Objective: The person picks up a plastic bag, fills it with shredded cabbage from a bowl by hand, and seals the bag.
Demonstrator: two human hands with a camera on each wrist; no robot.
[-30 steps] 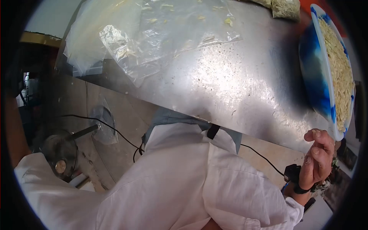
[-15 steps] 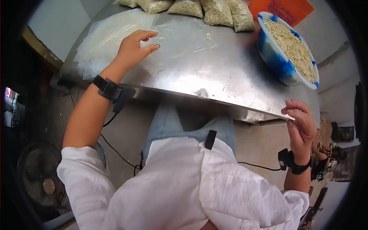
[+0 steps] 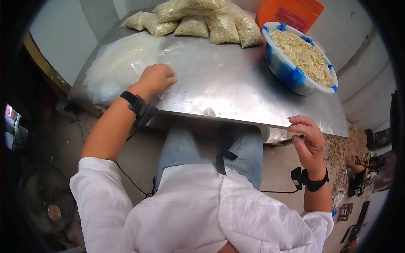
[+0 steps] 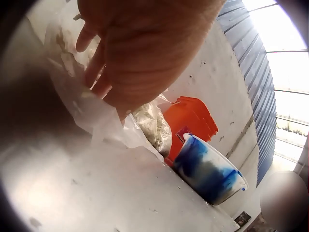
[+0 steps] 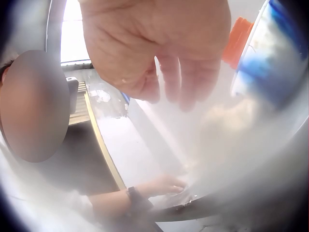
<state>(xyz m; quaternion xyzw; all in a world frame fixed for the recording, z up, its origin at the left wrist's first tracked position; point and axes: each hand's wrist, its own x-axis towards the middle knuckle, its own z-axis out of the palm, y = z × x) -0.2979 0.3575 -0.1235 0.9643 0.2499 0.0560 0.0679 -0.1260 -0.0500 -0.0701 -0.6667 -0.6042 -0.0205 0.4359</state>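
Observation:
My left hand point(image 3: 157, 79) is at the near edge of the clear plastic bags spread on the metal table, fingers bent down. In the left wrist view a thin clear plastic bag point(image 4: 104, 123) rises in folds by its fingers; the grip itself is partly hidden behind the palm. My right hand point(image 3: 310, 141) hovers by the table's front edge, fingers loosely bent with nothing between them. Beyond it stands a blue and white bowl point(image 3: 287, 69) heaped with pale shreds point(image 3: 301, 55). A stack of flat clear bags point(image 3: 120, 63) lies at the left.
Several filled bags point(image 3: 192, 27) of pale shreds are piled along the back of the metal table point(image 3: 236, 90). An orange container point(image 3: 291, 14) stands behind the bowl. A fan point(image 3: 46, 198) is on the floor at the left, and cables run from both wrist cameras.
The left hand has come in from the left, over the table and down onto the plastic bags. My view has tilted up, bringing in the filled bags. The right hand remains loosely bent.

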